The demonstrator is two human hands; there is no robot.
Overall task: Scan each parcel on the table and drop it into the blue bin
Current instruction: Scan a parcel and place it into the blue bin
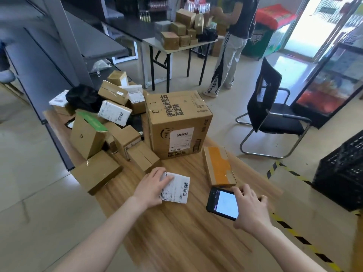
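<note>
Right hand (249, 207), fingers curled, grips the scanner (224, 203); left hand (151, 187) rests relaxed fingers atop the labelled parcel (177, 188).

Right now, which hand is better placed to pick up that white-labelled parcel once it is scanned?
Left. The left hand already rests on the white-labelled parcel, while the right hand is taken up with holding the handheld scanner beside it.
</note>
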